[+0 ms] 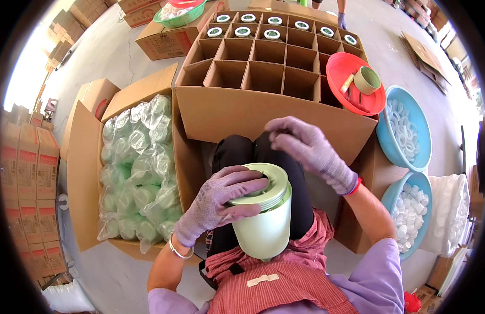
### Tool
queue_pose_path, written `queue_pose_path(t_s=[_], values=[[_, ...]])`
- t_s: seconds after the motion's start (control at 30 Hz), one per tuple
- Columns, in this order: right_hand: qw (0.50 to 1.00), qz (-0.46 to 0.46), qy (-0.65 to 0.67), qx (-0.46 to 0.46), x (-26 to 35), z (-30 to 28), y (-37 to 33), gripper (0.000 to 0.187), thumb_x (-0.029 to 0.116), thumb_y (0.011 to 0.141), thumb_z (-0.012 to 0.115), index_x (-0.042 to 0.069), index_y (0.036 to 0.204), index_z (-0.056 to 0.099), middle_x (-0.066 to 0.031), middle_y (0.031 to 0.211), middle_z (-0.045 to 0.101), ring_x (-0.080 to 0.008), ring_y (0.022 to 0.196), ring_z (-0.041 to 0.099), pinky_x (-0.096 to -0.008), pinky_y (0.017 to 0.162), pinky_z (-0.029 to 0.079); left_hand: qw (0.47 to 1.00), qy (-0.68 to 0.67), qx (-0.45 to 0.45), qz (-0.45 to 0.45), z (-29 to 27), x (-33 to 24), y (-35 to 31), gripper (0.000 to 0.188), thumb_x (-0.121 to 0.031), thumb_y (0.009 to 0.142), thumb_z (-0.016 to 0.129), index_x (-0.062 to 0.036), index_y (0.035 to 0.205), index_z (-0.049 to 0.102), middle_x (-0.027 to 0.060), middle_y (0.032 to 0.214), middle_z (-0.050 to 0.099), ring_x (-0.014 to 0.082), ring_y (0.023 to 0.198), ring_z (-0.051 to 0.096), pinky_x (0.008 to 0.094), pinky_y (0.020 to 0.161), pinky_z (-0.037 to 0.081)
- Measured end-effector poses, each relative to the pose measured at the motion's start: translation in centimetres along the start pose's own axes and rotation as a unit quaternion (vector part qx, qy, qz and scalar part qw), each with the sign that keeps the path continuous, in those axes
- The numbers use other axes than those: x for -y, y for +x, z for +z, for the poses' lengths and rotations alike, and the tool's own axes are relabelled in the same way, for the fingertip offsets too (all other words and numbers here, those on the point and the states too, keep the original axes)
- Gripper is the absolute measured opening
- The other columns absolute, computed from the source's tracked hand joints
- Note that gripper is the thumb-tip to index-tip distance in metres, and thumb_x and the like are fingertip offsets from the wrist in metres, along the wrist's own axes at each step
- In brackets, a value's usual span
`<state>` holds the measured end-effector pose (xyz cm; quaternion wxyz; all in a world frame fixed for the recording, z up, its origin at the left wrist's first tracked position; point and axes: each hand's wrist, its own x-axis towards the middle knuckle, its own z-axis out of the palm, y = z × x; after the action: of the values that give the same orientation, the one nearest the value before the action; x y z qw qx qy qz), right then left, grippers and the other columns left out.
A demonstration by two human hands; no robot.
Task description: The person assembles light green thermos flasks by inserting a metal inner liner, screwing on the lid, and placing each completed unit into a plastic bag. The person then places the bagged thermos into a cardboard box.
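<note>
One big divided carton (227, 112) stands past the knees (234, 144), with jars (242, 32) in its far cells; to its left, a smaller carton (83, 183) holds clear bags (143, 157) of pale green parts. On the lap, over the red apron (284, 269), sits the pale green container (261, 235). It looks like moulded plastic: probably light, stiff in the wall, smooth enough to slide on cloth, unlikely to shatter. Around its belly, with the whole palm, seems the surest hold. The gloved left hand (213, 201) arches over the top, fingers and thumb bent onto the lid. The right hand (310, 149) hovers clear, fingers loosely curled, nothing visible in it. Smallest, the ringed green lid (278, 183) sits unevenly at the mouth; its rim should suit a fingertip grip, though one-sided pressure could tip it.
</note>
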<state>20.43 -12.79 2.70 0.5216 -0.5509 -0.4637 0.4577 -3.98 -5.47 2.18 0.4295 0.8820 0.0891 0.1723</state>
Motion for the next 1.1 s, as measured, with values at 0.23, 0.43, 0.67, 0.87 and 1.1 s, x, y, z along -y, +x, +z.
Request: queue_pose_path(t_s=[0.23, 0.43, 0.67, 0.87, 1.1], values=[[0.945, -0.208, -0.196, 0.161, -2.3, 3.2, -0.7, 0.029, 0.019, 0.096, 0.053, -0.001, 0.115, 0.062, -0.0185, 0.109, 0.062, -0.0322, 0.106, 0.06, -0.0387, 0.094, 0.049, 0.999, 0.018, 0.05, -0.001, 0.9, -0.5, -0.3, 0.051, -0.046, 0.092, 0.061, -0.0072, 0.124, 0.066, 0.0165, 0.125, 0.061, 0.0415, 0.116, 0.056, 0.0459, 0.102, 0.044], [0.911, -0.2, -0.21, 0.293, -4.0, 3.6, -1.3, 0.044, 0.026, 0.099, 0.05, -0.003, 0.131, 0.052, -0.0232, 0.13, 0.053, -0.0388, 0.119, 0.053, -0.0442, 0.106, 0.041, 0.998, 0.04, 0.052, 0.017, 1.6, -2.1, -1.6, 0.053, -0.047, 0.097, 0.053, -0.0064, 0.13, 0.06, 0.0185, 0.13, 0.054, 0.0363, 0.121, 0.053, 0.0452, 0.105, 0.04], [0.912, -0.114, -0.27, 0.286, 0.9, -2.5, -6.8, 0.076, 0.051, 0.088, 0.061, 0.007, 0.147, 0.042, -0.0205, 0.135, 0.043, -0.0393, 0.125, 0.044, -0.0465, 0.109, 0.036, 0.835, -0.418, -0.261, -0.243, 9.9, 0.6, -4.3, 0.048, -0.023, 0.105, 0.044, 0.0045, 0.144, 0.041, 0.014, 0.142, 0.049, 0.0219, 0.134, 0.044, 0.0337, 0.113, 0.033], [0.965, -0.099, -0.173, 0.172, -1.8, -3.5, -13.5, 0.08, 0.059, 0.093, 0.047, -0.006, 0.14, 0.041, -0.0258, 0.139, 0.038, -0.0404, 0.129, 0.043, -0.0446, 0.108, 0.035, 0.743, -0.558, -0.024, -0.368, 14.1, 0.4, -6.2, 0.04, -0.032, 0.101, 0.055, -0.0003, 0.125, 0.06, 0.0031, 0.107, 0.069, 0.0096, 0.094, 0.064, 0.027, 0.082, 0.051], [0.888, -0.281, -0.261, 0.254, 0.9, -1.4, -11.8, 0.077, 0.069, 0.088, 0.05, 0.005, 0.131, 0.055, -0.0232, 0.134, 0.045, -0.0448, 0.124, 0.045, -0.0586, 0.103, 0.034, 0.661, -0.648, 0.095, -0.366, 13.2, 1.7, -5.0, 0.033, -0.028, 0.1, 0.058, -0.0013, 0.117, 0.066, 0.0074, 0.108, 0.07, 0.012, 0.094, 0.067, 0.0257, 0.081, 0.055]])
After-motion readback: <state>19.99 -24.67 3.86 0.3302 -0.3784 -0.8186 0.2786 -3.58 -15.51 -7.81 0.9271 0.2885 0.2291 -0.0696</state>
